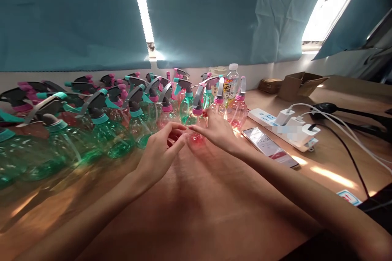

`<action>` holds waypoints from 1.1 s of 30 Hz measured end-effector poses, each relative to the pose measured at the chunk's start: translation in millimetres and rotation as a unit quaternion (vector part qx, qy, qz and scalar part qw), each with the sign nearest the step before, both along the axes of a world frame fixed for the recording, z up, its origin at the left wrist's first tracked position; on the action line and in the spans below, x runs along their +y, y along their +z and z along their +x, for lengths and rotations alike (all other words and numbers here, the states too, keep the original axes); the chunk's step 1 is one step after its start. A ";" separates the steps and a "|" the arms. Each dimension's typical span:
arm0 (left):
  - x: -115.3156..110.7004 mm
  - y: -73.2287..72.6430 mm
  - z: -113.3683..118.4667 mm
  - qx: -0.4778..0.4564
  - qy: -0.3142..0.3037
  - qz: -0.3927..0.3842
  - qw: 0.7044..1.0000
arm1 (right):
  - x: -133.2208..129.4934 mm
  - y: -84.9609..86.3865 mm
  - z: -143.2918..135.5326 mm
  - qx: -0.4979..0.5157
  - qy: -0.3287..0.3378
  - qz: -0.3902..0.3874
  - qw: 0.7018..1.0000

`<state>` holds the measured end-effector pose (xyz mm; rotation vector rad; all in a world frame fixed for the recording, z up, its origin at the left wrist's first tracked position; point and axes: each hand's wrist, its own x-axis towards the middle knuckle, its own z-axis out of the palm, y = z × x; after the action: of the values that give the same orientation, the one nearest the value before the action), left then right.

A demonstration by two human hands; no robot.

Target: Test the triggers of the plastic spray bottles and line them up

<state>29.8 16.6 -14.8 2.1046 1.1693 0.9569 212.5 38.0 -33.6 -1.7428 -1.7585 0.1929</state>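
Observation:
A pink spray bottle [196,138] with a grey trigger head and pink collar stands upright on the table in front of me. My right hand [219,130] is at its right side, fingers bent around the collar and upper body, the thumb stretched across the front. On the other side, my left hand [161,147] has its fingers loosely curved and the thumb apart, with nothing visible between them. The left fingertips come close to the bottle; whether they touch it I cannot tell. A green spray bottle [141,130] stands behind and left of my left hand.
Several green and pink spray bottles [112,138] crowd the left and back. At right lie a phone [271,147] and a white power strip [263,117] with chargers and cables. Behind are a labelled drink bottle [232,83] and an open cardboard box [298,87]. Blue cloth [208,16] hangs behind.

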 end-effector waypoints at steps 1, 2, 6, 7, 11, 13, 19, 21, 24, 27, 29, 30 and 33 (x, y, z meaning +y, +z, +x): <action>-0.9 0.0 2.2 -0.006 0.014 0.008 1.000 | -10.2 2.6 0.4 -0.002 0.005 -0.005 1.000; -1.4 -0.5 4.5 -0.012 0.029 0.019 0.999 | -20.9 5.1 0.2 -0.006 0.009 -0.008 1.000; -4.8 -1.9 12.4 -0.029 0.026 0.039 0.998 | -62.1 7.3 -7.3 -0.013 0.045 -0.010 0.999; -7.0 -0.8 13.6 -0.036 0.011 0.025 0.999 | -70.7 5.2 -10.8 -0.008 0.065 0.004 0.998; -23.3 9.1 12.8 -0.075 -0.039 -0.019 0.996 | -94.2 -8.4 -28.0 -0.012 0.142 0.082 0.986; -32.3 13.4 9.2 -0.084 -0.055 -0.009 0.995 | -98.8 -13.8 -36.5 -0.017 0.169 0.109 0.979; -37.7 10.1 -4.9 -0.102 -0.053 -0.005 0.993 | -90.3 -19.1 -43.5 0.031 0.271 0.138 0.952; -32.9 7.0 -9.3 -0.098 -0.039 -0.006 0.994 | -83.3 -23.3 -36.5 0.065 0.319 0.089 0.941; -24.7 3.8 -14.9 -0.095 -0.036 0.004 0.995 | -69.3 -36.7 -18.5 0.045 0.331 0.033 0.942; -18.6 2.7 -17.1 -0.092 -0.022 0.019 0.995 | -52.6 -54.0 0.7 0.004 0.315 0.027 0.949; -16.6 2.5 -16.3 -0.086 -0.001 0.027 0.996 | -43.0 -62.2 9.4 -0.028 0.302 0.028 0.952; -16.3 2.5 -15.6 -0.081 0.008 0.033 0.996 | -39.4 -64.3 11.9 -0.040 0.296 0.029 0.954; -17.6 2.7 -13.5 -0.065 0.026 0.061 0.996 | -35.3 -61.0 13.3 -0.084 0.277 0.020 0.957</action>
<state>16.3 -1.0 -12.1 2.0795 1.1297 1.1974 225.8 2.7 -94.6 -1.2276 -2.3289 0.2470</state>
